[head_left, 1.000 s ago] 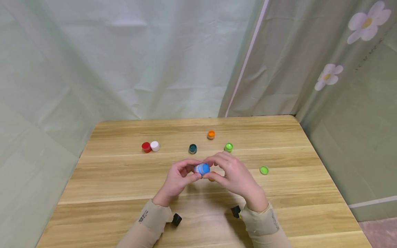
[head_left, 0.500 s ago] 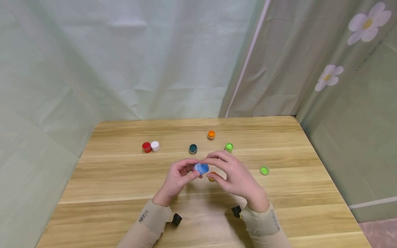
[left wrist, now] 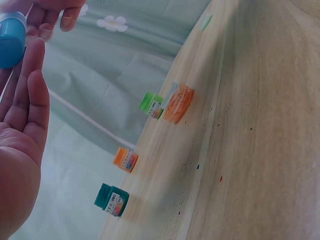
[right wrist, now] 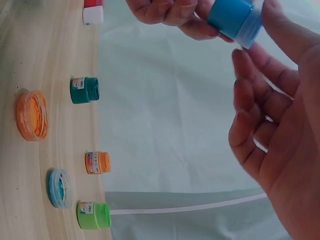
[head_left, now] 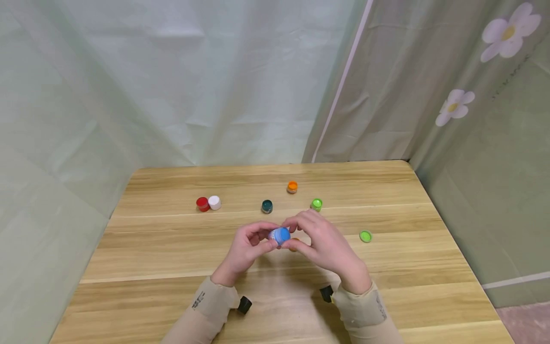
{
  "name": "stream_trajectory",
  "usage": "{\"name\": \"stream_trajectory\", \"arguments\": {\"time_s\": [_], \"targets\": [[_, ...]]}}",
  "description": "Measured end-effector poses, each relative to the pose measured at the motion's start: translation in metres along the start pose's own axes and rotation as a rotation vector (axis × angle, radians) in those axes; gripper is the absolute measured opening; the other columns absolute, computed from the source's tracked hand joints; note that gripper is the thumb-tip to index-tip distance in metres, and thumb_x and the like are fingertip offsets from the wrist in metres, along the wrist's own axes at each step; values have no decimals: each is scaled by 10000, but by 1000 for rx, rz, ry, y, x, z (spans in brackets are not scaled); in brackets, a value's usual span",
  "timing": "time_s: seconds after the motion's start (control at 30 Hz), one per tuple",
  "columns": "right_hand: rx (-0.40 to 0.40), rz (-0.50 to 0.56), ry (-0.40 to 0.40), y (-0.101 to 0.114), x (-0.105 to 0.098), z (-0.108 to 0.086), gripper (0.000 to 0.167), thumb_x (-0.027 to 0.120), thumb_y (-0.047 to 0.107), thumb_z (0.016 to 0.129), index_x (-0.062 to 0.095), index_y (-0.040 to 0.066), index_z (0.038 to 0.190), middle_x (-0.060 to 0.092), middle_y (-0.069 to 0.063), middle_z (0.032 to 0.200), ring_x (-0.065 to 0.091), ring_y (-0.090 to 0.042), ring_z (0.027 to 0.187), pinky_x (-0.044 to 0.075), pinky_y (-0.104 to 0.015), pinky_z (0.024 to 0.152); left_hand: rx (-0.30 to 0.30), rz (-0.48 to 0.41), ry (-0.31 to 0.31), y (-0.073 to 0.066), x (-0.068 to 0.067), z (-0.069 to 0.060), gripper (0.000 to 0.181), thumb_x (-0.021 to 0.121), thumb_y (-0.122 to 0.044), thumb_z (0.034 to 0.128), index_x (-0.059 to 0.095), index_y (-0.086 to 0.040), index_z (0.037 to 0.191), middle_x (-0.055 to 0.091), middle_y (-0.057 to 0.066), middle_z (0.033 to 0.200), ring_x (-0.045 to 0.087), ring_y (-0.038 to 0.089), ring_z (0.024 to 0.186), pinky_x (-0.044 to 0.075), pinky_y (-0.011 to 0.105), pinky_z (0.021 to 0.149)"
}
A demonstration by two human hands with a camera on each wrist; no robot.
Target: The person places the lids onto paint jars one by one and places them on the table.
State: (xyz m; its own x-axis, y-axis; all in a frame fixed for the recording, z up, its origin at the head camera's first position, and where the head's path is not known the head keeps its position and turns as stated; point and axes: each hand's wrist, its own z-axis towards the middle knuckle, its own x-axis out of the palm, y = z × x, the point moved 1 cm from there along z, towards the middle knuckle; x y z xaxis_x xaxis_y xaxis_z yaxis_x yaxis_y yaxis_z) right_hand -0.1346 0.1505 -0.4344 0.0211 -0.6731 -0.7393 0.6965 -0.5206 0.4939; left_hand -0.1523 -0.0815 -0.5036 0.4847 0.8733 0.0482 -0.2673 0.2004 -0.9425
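A small blue paint jar (head_left: 279, 235) is held tilted above the table, its lid end facing right. My left hand (head_left: 242, 251) grips the jar body between thumb and fingers. With thumb and fingertips, my right hand (head_left: 324, 243) pinches the lid's rim. In the right wrist view the lid (right wrist: 249, 29) looks translucent blue and sits on the jar's mouth. An orange-smeared lid (right wrist: 32, 115) lies on the table below the hands, mostly hidden in the head view. Beside it is a teal-smeared lid (right wrist: 59, 187).
Beyond the hands stand lidless teal (head_left: 267, 206), orange (head_left: 292, 187) and green (head_left: 316, 205) paint jars. A green lid (head_left: 365, 236) lies to the right. Red (head_left: 203, 204) and white (head_left: 214, 202) jars stand together at left. Curtains surround the wooden table (head_left: 150, 248).
Half a second ago the right thumb and fingers were spread off the blue jar's lid; now they pinch it again, as one second ago. The left hand keeps its grip.
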Motion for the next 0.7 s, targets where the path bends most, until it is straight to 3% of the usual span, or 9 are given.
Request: {"name": "stream_trajectory", "arguments": {"time_s": [0.13,0.27,0.37,0.53,0.7], "targets": [[80,-16,12,1,2,1,317,862,403,902,709,182,1070,650,111,953,566,-92,926,520,-295,787,17,17,7,0,1,0,284,733,-1,975,708,49,1253,758,18,1137,691,173,995,593,335,869],[147,-28,26,2,2,0,228,799,401,965,681,206,959,632,139,877,587,-121,856,503,-289,727,33,-5,20,1,2,1,280,720,1,986,693,72,1255,755,19,1120,713,182,944,605,328,830],[168,-21,4,1,1,-1,217,754,416,1003,703,205,1006,645,142,930,617,-150,865,517,-296,733,25,-21,18,1,2,1,284,717,-14,998,685,79,1265,756,20,1131,727,189,919,608,327,820],[58,3,-44,-1,-2,-2,407,769,430,995,713,185,1315,686,58,1257,650,-173,1111,568,-361,888,-9,-32,2,-1,1,0,289,705,-40,1013,683,77,1277,762,20,1137,738,191,915,608,338,843],[-80,-4,-21,0,-3,0,431,827,268,963,716,181,1370,684,19,1335,629,-189,1252,527,-406,1044,4,-68,10,0,0,0,296,679,-38,1031,656,115,1284,766,18,1152,741,179,915,615,348,846]]}}
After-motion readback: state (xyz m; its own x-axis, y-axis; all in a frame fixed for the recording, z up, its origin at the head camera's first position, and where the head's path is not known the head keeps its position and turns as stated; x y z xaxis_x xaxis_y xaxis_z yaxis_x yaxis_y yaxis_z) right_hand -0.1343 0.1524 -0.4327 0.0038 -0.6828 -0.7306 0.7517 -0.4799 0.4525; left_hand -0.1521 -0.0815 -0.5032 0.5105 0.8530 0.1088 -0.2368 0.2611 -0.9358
